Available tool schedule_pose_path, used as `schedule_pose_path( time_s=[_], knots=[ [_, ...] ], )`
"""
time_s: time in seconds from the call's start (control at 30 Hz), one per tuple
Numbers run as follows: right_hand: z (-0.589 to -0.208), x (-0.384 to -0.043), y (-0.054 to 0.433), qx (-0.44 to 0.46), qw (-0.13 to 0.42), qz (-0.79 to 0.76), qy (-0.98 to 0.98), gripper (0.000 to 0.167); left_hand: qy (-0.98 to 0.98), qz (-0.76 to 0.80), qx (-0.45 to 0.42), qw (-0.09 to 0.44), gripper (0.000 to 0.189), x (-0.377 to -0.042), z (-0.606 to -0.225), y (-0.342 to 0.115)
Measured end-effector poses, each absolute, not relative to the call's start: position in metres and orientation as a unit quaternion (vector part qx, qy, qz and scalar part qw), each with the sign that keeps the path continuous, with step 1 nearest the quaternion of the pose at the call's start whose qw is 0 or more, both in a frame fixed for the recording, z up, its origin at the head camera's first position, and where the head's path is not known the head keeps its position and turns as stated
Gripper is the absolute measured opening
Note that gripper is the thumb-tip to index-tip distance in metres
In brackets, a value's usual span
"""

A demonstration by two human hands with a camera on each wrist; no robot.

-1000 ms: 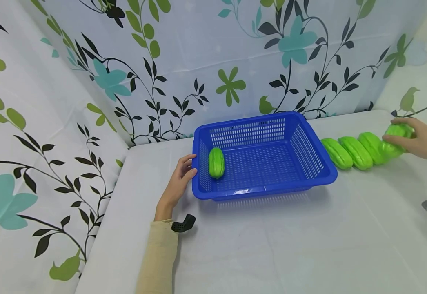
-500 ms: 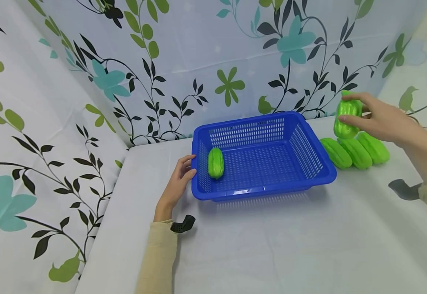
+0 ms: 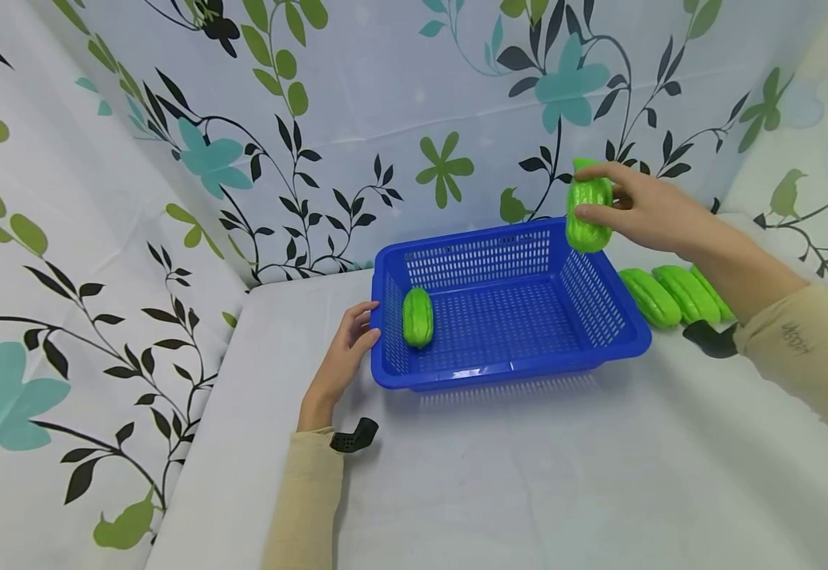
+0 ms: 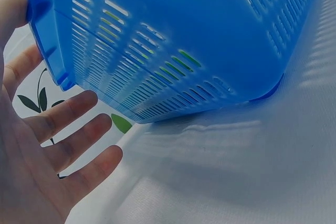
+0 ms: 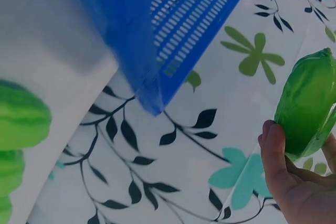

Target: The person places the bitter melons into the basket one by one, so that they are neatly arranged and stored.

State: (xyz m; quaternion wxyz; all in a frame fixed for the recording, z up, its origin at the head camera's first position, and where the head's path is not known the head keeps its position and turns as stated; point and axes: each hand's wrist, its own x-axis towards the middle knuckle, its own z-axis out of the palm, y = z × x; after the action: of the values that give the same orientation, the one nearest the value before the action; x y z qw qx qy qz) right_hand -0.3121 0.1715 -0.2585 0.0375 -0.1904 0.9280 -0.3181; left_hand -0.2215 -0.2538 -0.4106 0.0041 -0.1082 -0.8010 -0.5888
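My right hand (image 3: 638,207) grips a glossy green ridged fruit or vegetable (image 3: 587,222), stem end up, above the back right corner of the blue plastic basket (image 3: 514,370). In the right wrist view, fingers and thumb hold this green piece (image 5: 307,103) near its lower end. A like green piece (image 3: 418,318) lies inside the basket at its left end. My left hand (image 3: 343,352) touches the basket's left rim with thumb and fingertips. Seen from the left wrist, its lower fingers (image 4: 79,145) are spread and relaxed beside the slotted basket wall (image 4: 131,51).
More green pieces (image 3: 686,294) lie side by side to the right of the basket, partly covered by my right forearm. Both stand on a white cloth-covered table (image 3: 528,475). A leaf-patterned curtain (image 3: 385,103) rises behind and along the left.
My right hand has lifted one green piece from the right end of the row and carried it left to the basket's back right corner. The left hand stays at the rim.
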Motion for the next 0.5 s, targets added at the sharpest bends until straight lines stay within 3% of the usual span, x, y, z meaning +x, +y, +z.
schedule_pose_path(
  time_s=[0.5],
  knots=[
    [-0.272, -0.332, 0.106, -0.258, 0.085, -0.326, 0.905, 0.060, -0.800, -0.590, -0.110, 0.004, 0.048, -0.220, -0.409, -0.253]
  ],
)
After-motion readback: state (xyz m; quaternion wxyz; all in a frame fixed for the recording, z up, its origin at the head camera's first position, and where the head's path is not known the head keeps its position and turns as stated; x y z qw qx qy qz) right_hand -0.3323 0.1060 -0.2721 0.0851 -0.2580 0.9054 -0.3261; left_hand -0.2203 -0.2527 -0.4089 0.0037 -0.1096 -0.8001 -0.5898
